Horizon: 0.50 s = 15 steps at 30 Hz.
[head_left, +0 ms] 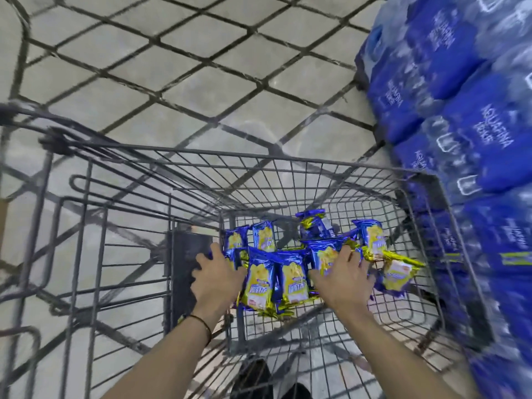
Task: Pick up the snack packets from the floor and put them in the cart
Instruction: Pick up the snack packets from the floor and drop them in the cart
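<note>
Head view: my left hand (216, 280) curls round the snack packets (290, 279), right hand (342, 280) presses them with spread fingers (346, 256). Packets are inside the wire cart (288, 159), beside Aquafina bottle packs (466, 125).

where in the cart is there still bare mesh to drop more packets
Bare mesh shows on the near side of the cart floor, between the two forearms, and in the near right corner, beside the right hand. The far half is crowded: snack packets overlap from wall to wall, with the left hand at their left edge.
</note>
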### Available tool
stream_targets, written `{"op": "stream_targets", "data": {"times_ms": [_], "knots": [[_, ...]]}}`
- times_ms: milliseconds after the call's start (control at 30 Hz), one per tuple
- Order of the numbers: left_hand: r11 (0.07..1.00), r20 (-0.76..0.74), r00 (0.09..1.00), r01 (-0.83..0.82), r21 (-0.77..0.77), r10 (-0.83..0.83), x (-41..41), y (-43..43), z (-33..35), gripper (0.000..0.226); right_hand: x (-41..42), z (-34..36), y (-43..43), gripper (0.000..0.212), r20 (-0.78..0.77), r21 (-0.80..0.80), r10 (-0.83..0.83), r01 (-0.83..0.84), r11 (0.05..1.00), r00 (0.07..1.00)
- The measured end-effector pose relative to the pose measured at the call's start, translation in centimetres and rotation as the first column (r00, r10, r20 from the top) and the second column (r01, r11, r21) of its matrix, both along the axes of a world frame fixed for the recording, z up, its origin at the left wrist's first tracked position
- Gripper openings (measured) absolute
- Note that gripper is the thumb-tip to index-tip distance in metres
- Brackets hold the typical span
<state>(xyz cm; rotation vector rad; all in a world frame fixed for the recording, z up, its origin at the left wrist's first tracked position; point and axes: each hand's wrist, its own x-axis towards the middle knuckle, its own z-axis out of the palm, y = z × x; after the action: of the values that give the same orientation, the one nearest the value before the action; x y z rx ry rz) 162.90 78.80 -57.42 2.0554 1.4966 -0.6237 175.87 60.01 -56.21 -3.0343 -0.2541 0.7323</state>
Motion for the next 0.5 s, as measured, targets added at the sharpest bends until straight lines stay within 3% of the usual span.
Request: {"op": "stream_targets", "data": {"times_ms": [300,500], "knots": [[0.958,0.026,0.959,0.28,0.056,-0.282,1.6,-1.5,7.9,0.074,-0.3,8.6,-4.4,0.077,0.033,0.091,-0.082,0.078,0.993,0.996],[0.797,0.069,0.795,0.595,0.1,-0.602,4.3,-7.9,16.5,0.081,-1.7,16.5,-12.8,0.068,0.163,0.142,-0.242,0.22,0.965,0.957]]}}
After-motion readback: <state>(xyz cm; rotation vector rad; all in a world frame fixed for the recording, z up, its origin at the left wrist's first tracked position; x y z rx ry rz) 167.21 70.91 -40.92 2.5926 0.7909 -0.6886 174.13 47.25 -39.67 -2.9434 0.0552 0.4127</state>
